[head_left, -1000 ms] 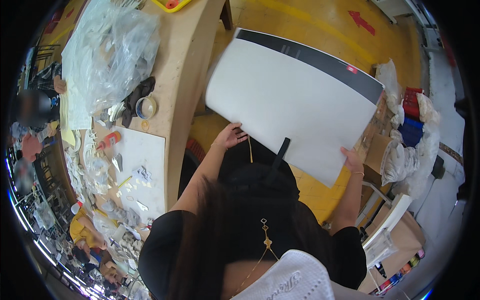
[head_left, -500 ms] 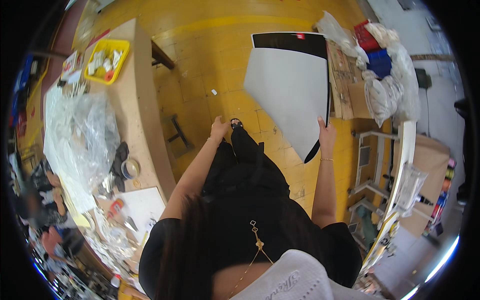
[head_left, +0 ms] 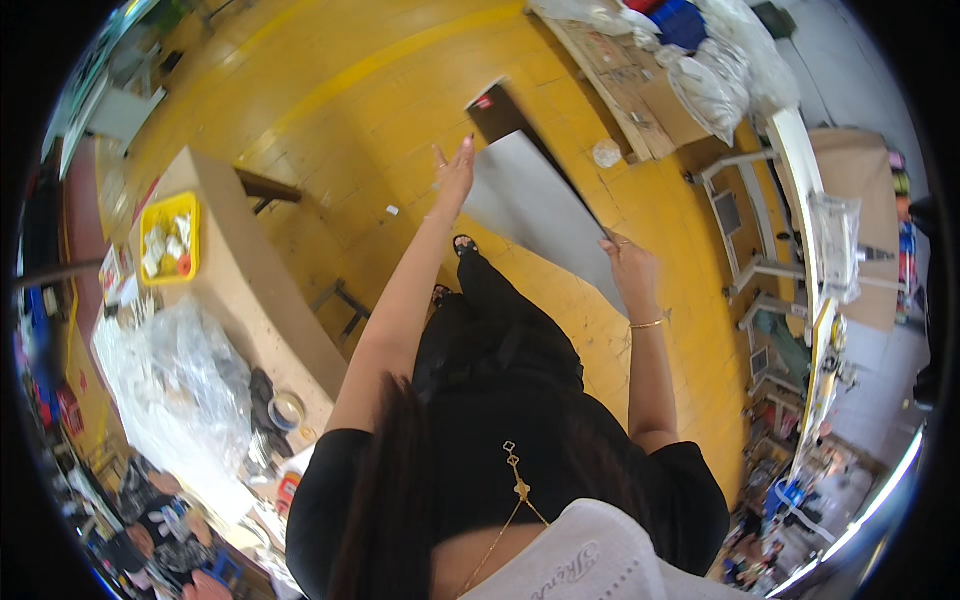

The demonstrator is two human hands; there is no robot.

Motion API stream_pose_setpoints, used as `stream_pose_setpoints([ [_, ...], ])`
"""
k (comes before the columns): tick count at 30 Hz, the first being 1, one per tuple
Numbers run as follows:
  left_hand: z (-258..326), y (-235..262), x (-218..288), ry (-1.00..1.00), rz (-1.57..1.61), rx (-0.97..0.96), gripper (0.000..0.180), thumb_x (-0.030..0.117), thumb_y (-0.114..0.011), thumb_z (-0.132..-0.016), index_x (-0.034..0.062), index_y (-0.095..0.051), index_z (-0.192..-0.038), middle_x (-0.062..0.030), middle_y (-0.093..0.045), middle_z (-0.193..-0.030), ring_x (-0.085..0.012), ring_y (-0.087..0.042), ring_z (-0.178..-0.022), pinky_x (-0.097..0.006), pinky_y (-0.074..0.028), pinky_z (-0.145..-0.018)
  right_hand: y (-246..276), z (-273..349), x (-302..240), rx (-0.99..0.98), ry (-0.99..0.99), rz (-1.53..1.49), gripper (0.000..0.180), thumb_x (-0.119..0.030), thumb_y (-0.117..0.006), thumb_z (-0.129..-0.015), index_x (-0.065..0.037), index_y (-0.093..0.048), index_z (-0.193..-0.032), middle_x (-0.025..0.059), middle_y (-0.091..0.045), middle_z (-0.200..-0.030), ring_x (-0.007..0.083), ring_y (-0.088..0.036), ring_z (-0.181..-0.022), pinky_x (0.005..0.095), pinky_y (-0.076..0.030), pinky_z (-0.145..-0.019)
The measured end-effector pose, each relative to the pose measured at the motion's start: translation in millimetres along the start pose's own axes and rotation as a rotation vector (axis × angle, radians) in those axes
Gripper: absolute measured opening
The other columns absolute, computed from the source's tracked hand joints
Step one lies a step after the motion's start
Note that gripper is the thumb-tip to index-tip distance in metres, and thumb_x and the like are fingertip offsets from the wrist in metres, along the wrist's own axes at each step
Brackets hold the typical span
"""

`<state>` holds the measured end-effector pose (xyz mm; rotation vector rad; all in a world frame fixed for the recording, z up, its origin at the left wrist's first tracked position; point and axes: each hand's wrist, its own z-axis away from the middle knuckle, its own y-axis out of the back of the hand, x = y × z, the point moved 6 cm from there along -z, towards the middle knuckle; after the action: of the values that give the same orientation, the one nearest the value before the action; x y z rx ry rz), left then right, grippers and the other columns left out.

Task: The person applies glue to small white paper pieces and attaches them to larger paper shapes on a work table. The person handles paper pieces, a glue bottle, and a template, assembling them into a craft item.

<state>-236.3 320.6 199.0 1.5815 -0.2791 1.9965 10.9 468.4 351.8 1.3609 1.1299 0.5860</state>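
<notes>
I hold a large flat grey board [head_left: 540,205] with a dark band at its far end out in front of me, above the yellow floor. My left hand [head_left: 455,172] is raised with fingers spread, its palm against the board's left edge. My right hand [head_left: 628,265], with a gold bracelet on the wrist, grips the board's near right edge. The board tilts away from me toward the upper middle of the view. My black clothes and one sandalled foot [head_left: 462,244] show below it.
A wooden workbench [head_left: 235,275] stands to my left with a yellow tray [head_left: 168,238] of small items, a clear plastic bag [head_left: 170,385] and a tape roll [head_left: 285,410]. Cardboard and bagged goods [head_left: 700,70] lie at the far right, beside white frames [head_left: 760,230].
The view has swung away from the bench toward the open floor. The board has turned more edge-on and moved farther from me. My left hand now presses flat with open fingers.
</notes>
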Motion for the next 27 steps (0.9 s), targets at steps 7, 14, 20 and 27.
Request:
stream_pose_setpoints([
  [7,-6,2,-53,0.411,0.136,-0.115,0.062,0.046,-0.035,-0.095,0.0053,-0.033,-0.141,-0.0183,-0.036,-0.142,-0.0403,-0.022,-0.134,-0.049,-0.024,-0.108,0,7,8,-0.066,-0.205,-0.15,0.031,-0.035,-0.051,-0.091,-0.012,-0.068,-0.103,0.0156,-0.064,-0.075,0.0295,-0.062,-0.066,0.0351,-0.048,-0.059],
  [14,27,47,-74,0.587,0.486,-0.25,0.086,-0.011,-0.047,-0.075,0.0126,-0.009,-0.148,-0.0272,-0.035,-0.136,-0.0356,-0.055,-0.107,-0.042,-0.053,-0.083,-10,-4,104,0.246,-0.662,-0.402,0.042,-0.037,-0.046,-0.096,-0.001,-0.06,-0.113,0.0233,-0.062,-0.104,0.0323,-0.06,-0.099,0.0384,-0.045,-0.086],
  [20,36,58,-49,0.525,0.732,-0.257,0.074,-0.016,-0.04,-0.074,0.0034,-0.022,-0.144,-0.0261,-0.041,-0.131,-0.0325,-0.056,-0.108,-0.039,-0.051,-0.09,-21,-15,185,0.357,-0.919,-0.874,0.04,-0.028,-0.044,-0.098,0.001,-0.05,-0.126,0.0131,-0.053,-0.128,0.0214,-0.048,-0.117,0.0323,-0.036,-0.099],
  [27,-11,9,18,0.463,0.617,-0.187,0.068,-0.015,-0.04,-0.074,-0.0038,-0.027,-0.139,-0.0232,-0.045,-0.13,-0.0306,-0.053,-0.114,-0.037,-0.048,-0.095,-15,-66,276,0.57,-0.802,-0.792,0.04,-0.02,-0.043,-0.099,0.002,-0.044,-0.132,0.0127,-0.047,-0.134,0.0192,-0.044,-0.122,0.0291,-0.032,-0.103],
])
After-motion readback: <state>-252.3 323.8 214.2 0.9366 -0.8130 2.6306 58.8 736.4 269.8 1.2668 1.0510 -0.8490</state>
